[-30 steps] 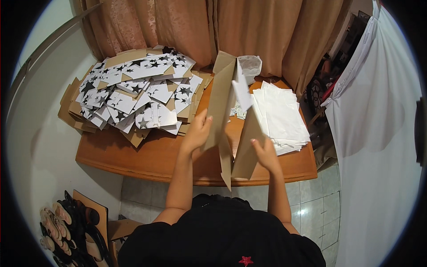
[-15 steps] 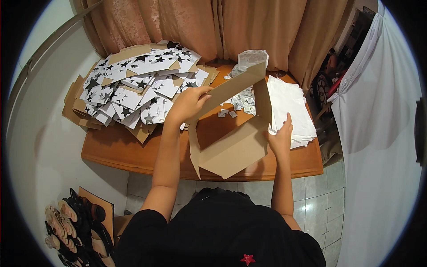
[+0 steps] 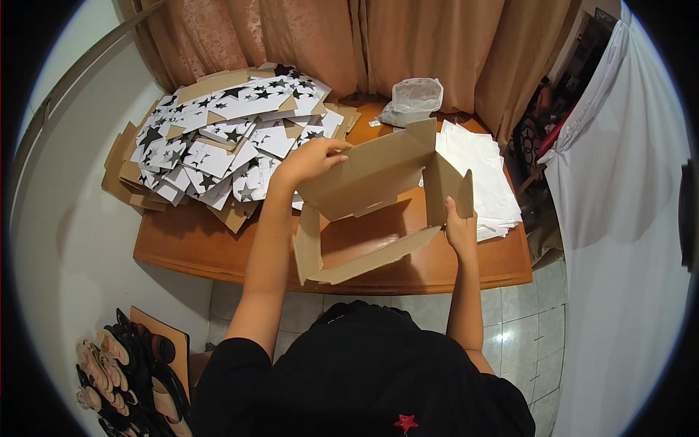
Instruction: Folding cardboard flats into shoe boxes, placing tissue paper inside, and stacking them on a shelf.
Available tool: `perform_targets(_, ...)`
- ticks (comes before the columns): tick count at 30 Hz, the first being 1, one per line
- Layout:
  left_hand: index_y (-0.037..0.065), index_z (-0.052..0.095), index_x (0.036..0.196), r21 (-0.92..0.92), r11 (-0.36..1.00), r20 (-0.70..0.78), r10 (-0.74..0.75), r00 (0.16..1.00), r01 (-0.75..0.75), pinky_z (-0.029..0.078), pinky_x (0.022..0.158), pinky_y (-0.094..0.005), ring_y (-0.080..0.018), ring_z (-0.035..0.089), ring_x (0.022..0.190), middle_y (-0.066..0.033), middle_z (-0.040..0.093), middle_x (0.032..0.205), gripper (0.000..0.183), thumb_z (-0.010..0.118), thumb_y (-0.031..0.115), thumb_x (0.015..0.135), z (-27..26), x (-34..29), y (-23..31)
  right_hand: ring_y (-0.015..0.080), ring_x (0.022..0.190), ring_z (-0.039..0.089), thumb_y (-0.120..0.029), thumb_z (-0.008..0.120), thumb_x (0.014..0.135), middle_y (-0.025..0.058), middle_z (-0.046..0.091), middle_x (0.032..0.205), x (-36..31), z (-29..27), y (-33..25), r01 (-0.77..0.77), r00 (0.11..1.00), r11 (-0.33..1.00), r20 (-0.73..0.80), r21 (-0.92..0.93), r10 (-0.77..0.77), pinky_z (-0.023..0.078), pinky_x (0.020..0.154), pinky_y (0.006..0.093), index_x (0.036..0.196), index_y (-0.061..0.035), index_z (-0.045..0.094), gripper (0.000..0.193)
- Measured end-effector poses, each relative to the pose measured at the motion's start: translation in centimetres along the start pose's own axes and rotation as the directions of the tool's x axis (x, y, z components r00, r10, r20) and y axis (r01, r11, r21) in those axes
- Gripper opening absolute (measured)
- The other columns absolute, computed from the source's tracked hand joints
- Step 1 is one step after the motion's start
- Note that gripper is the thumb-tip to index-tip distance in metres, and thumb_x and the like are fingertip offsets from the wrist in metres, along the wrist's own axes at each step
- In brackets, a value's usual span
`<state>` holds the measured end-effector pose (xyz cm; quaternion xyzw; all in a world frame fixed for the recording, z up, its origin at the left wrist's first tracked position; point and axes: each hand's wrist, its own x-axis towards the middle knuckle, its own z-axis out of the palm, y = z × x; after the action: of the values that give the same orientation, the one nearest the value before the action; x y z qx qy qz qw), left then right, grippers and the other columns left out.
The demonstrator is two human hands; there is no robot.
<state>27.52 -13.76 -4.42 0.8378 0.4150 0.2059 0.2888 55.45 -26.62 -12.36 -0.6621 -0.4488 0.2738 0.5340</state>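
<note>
I hold a brown cardboard box [image 3: 368,175] opened into a square tube above the wooden table [image 3: 196,244], so the tabletop shows through it. My left hand [image 3: 309,160] grips the top edge of its far panel. My right hand [image 3: 459,229] clasps the lower right corner, thumb against the side flap. A big heap of flat white boxes with black stars [image 3: 218,138] lies on the left of the table, close to my left hand.
A stack of white sheets [image 3: 484,171] lies on the table's right side. A clear plastic bag [image 3: 415,98] sits at the back by the tan curtain. Shoes [image 3: 124,371] stand on the floor at lower left. White cloth [image 3: 619,189] hangs at the right.
The folded flat cardboard has been spread open into a square box shape. My left hand moved up to the far panel's top edge, my right hand stayed at the right corner.
</note>
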Motion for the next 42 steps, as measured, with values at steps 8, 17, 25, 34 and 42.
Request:
perform_targets(8,0.004,0.059,0.115,0.061,0.997,0.305,-0.070,0.950,0.054,0.047,0.079,-0.0322,-0.0222,0.062,0.089,-0.0173,0.066,0.096,0.035,0.059,0.017,0.082,-1.5,3.7,-0.4,0.0219,0.054,0.060,-0.021,0.050,0.088,0.0140,0.058,0.072,-1.2,-2.4,-4.2,-0.177,0.967,0.974,0.158,-0.145,0.199,0.050,0.040,0.0295,0.095,0.0095,0.053,0.031)
perform_targets(17,0.007,0.064,0.099,0.442,0.885,-0.058,0.193,0.979,-0.148,0.046,0.082,-0.0352,-0.0291,0.062,0.086,-0.0113,0.066,0.095,0.024,0.064,0.014,0.076,2.8,5.1,-5.6,0.0449,0.082,0.059,-0.027,0.050,0.087,0.0321,0.060,0.081,2.2,2.7,5.7,-0.172,0.983,0.933,0.014,-0.317,0.186,0.046,0.074,0.0458,0.090,0.0126,0.058,0.041)
perform_targets(25,0.004,0.064,0.094,-0.047,0.989,-0.309,0.120,0.944,-0.141,0.047,0.080,-0.0388,-0.0322,0.060,0.084,-0.0156,0.063,0.091,0.017,0.059,0.002,0.078,6.0,-4.0,-0.1,0.0460,0.085,0.057,-0.026,0.043,0.090,0.0284,0.060,0.089,0.5,3.2,6.6,-0.072,0.995,0.851,0.024,-0.521,0.099,0.045,0.073,0.0492,0.109,-0.0024,0.057,0.033)
perform_targets(34,-0.009,0.054,0.110,0.437,0.744,-0.051,-0.540,0.840,0.505,0.039,0.096,-0.0387,-0.0348,0.044,0.118,-0.0244,0.049,0.124,0.065,0.070,0.042,0.072,12.1,-7.2,-2.8,0.0465,0.085,0.056,-0.025,0.047,0.089,0.0294,0.060,0.086,0.6,1.0,11.5,-0.014,0.996,0.917,0.073,-0.398,0.047,0.046,0.072,0.0460,0.100,0.0017,0.060,0.032)
perform_targets(42,-0.011,0.011,0.137,0.298,0.804,-0.014,-0.535,0.845,0.514,0.003,0.110,-0.0458,-0.0378,-0.003,0.137,-0.0325,0.000,0.144,0.138,0.066,0.076,0.047,15.1,-9.0,-5.3,0.0342,0.083,0.061,-0.025,0.059,0.084,0.0229,0.063,0.094,2.1,0.4,16.6,-0.208,0.975,0.978,-0.081,0.026,0.209,0.047,0.072,0.0404,0.101,0.0077,0.058,0.037)
